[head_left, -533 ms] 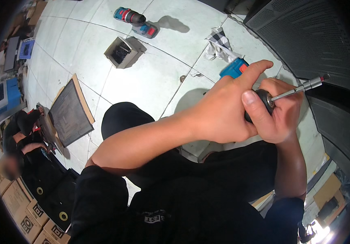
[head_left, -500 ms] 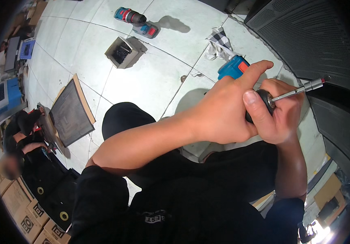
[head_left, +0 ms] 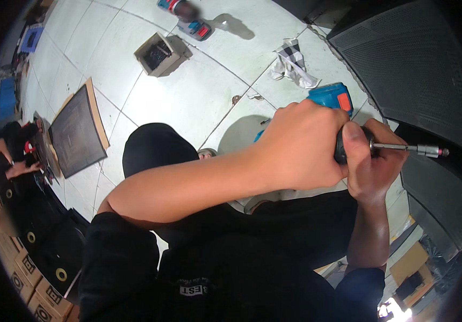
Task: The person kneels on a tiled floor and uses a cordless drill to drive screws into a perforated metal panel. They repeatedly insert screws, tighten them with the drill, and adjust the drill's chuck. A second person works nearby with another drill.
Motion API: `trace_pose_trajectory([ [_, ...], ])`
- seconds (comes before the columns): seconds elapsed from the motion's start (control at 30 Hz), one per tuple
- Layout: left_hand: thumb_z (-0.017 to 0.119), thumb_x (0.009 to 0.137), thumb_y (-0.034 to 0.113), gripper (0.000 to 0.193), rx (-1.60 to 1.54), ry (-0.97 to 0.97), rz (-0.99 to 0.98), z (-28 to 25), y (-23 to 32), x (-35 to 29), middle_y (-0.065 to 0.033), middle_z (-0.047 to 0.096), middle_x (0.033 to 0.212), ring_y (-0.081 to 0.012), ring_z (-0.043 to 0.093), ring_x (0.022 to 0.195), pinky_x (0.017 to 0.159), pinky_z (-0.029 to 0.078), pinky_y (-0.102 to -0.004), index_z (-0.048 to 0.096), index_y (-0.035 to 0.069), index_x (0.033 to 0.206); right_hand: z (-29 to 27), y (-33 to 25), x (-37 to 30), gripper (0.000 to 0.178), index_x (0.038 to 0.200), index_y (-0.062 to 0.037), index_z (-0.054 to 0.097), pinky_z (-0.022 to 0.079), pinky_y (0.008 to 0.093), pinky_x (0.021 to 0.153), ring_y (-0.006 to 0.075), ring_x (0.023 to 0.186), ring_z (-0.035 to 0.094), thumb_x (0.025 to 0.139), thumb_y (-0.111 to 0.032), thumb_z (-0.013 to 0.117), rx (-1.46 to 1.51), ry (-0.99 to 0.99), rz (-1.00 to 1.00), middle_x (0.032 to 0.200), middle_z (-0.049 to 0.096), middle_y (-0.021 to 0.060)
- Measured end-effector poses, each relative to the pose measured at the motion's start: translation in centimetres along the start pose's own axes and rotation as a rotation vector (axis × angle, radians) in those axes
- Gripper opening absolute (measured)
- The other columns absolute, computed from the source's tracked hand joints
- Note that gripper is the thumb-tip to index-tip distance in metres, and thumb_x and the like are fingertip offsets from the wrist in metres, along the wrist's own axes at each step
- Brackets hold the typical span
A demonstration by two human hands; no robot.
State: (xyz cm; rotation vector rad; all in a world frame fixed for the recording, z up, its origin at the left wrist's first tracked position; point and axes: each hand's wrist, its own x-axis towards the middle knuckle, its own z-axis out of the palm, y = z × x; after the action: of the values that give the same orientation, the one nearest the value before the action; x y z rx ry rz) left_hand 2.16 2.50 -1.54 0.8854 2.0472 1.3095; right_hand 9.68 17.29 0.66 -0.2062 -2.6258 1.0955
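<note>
Both my hands are on a teal cordless driver (head_left: 330, 96), whose battery end, with a red patch, shows above my knuckles. My left hand (head_left: 306, 147) is closed round its body, fingers curled out of sight. My right hand (head_left: 373, 163) wraps the dark front end, thumb on top. From there a long silver bit holder (head_left: 403, 146) sticks out to the right, its tip in front of a black perforated panel (head_left: 403, 64). Beyond my left forearm peeks a small blue thing (head_left: 259, 136), mostly hidden.
On the tiled floor lie a checked cloth (head_left: 291, 64), a box of dark screws (head_left: 156, 56) and another cordless drill (head_left: 193, 27). A dark framed panel (head_left: 79, 129) leans at left, near another person (head_left: 13, 145). Cartons (head_left: 24, 268) and black cabinets (head_left: 48, 236) stand at lower left.
My left index finger, stretched out before, is now curled in. The bit holder has swung from slanting upward to nearly level, pointing right. The whole view has shifted slightly.
</note>
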Motion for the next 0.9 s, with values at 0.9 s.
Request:
trace_pose_trajectory([
  [0.9,0.069,0.058,0.013,0.02,0.035,-0.058,0.156,-1.1,-0.8,-0.1,-0.0195,0.068,0.071,-0.042,0.069,0.072,0.07,0.057,-0.0469,0.068,0.004,0.075,0.1,0.9,1.4,0.054,0.061,-0.0073,0.044,0.031,0.0344,0.046,0.02,0.049,0.041,0.083,-0.048,0.072,-0.075,-0.06,-0.455,0.057,0.039,0.0049],
])
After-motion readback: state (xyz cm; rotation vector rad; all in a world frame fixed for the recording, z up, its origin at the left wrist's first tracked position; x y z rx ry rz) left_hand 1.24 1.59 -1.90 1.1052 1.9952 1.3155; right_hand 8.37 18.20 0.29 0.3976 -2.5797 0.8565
